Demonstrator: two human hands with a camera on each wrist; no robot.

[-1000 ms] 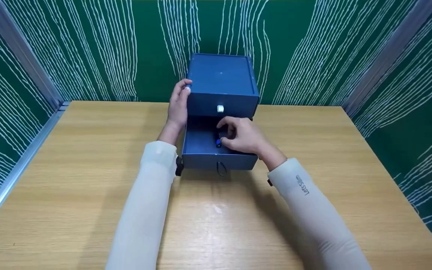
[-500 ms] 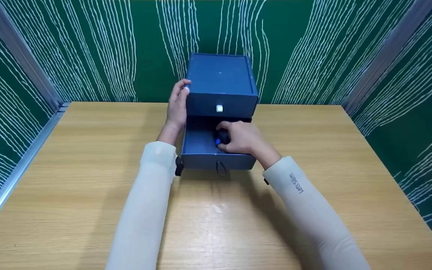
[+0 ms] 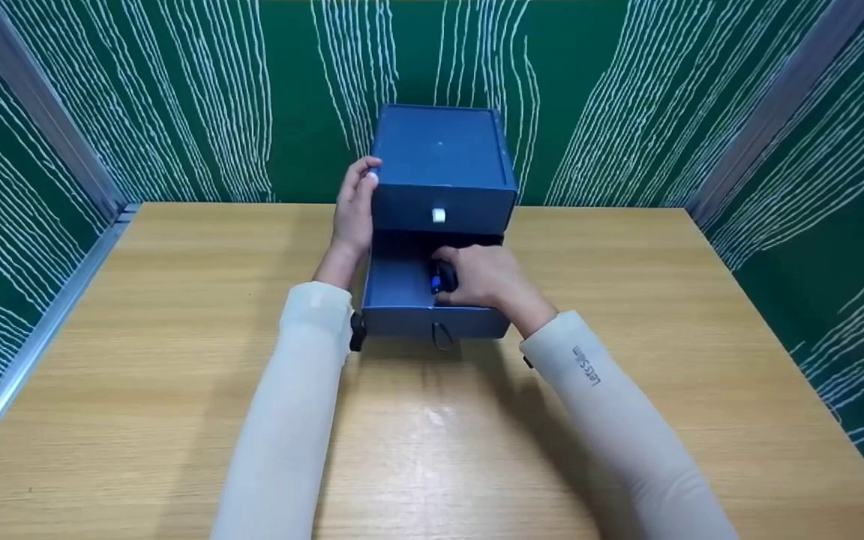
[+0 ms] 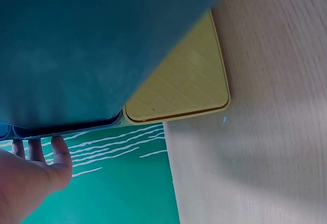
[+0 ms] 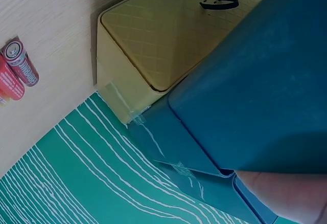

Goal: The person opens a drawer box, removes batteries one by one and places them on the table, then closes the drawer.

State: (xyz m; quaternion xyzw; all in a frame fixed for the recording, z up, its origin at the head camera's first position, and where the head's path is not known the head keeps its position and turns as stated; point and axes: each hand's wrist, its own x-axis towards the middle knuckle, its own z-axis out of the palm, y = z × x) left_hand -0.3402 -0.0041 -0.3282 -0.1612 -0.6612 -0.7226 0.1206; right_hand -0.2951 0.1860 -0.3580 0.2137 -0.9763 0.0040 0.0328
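In the head view, the left hand (image 3: pixel 353 214) lays its loosely extended fingers against the left side of the blue drawer unit (image 3: pixel 443 146). The right hand (image 3: pixel 486 274) curls fingers and thumb around a small black-and-blue object (image 3: pixel 444 277) inside the pulled-out near drawer (image 3: pixel 398 281).

The left wrist view shows the left fingertips touching the unit, beside a yellow drawer (image 4: pixel 184 75).

In the right wrist view, the right hand's grip cannot be seen; red batteries (image 5: pixel 21 65) lie on the tabletop (image 5: pixel 56 24).
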